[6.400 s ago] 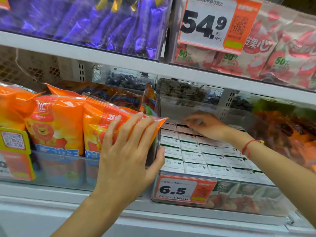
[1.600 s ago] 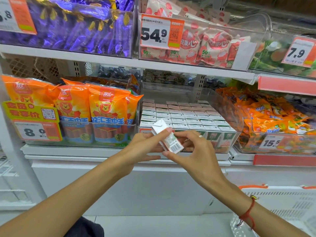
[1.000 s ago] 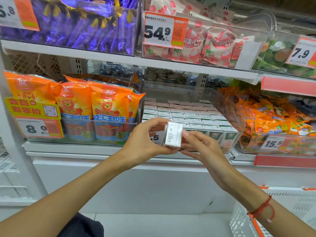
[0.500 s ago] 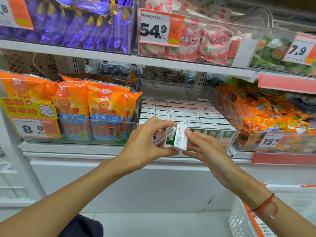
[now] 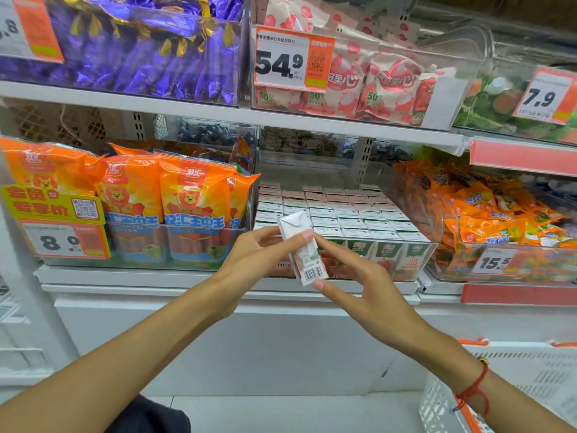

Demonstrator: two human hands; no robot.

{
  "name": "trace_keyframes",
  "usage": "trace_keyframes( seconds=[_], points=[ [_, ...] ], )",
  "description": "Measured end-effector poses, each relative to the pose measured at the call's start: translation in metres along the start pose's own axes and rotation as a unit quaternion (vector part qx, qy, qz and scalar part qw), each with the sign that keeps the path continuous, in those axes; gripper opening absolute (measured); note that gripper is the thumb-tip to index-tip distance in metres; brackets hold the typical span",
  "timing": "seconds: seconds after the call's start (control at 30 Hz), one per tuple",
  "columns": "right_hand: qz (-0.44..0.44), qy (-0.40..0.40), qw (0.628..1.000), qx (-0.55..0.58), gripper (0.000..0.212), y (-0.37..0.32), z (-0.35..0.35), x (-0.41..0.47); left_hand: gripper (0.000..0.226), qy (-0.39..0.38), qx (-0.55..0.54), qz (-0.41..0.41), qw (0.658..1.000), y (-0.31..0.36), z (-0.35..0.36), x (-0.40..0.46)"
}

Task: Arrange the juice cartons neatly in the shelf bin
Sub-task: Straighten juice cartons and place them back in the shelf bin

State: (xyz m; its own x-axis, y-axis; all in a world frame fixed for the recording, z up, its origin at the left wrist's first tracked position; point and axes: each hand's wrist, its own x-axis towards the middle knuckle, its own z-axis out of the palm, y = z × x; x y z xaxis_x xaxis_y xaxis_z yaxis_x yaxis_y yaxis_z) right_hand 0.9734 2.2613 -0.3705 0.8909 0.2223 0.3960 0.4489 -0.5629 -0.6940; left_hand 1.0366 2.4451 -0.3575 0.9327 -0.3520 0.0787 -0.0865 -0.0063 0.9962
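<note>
From the head view, the left hand (image 5: 249, 260) and right hand (image 5: 362, 276) together pinch one juice carton (image 5: 303, 248), its long axis tilted. The shelf bin (image 5: 415, 264) of cartons lies just beyond both hands.

Head camera faces shelf bin (image 5: 434, 245) closely, angled down.

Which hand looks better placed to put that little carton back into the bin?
Probably the left hand: its fingers wrap the carton, while the right hand only steadies it with fingertips below the bin.
</note>
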Motion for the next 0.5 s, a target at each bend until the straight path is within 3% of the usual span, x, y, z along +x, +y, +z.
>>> trace_keyframes(
  seconds=[0.1,0.3,0.5],
  points=[
    [0.005,0.011,1.0,0.016,0.059,-0.0026,-0.0017,0.0022,0.066,0.034,-0.003,-0.002,0.999,-0.0028,-0.0034,0.0026],
    [0.018,-0.028,0.998,0.061,0.055,-0.0057,-0.0069,0.0028,0.036,0.028,0.027,0.008,0.999,-0.0036,-0.0046,0.0012],
    [0.048,0.036,0.991,0.118,0.045,-0.0063,-0.001,0.0016,0.044,-0.009,0.012,-0.044,0.999,-0.0013,-0.0006,-0.0012]
  ],
)
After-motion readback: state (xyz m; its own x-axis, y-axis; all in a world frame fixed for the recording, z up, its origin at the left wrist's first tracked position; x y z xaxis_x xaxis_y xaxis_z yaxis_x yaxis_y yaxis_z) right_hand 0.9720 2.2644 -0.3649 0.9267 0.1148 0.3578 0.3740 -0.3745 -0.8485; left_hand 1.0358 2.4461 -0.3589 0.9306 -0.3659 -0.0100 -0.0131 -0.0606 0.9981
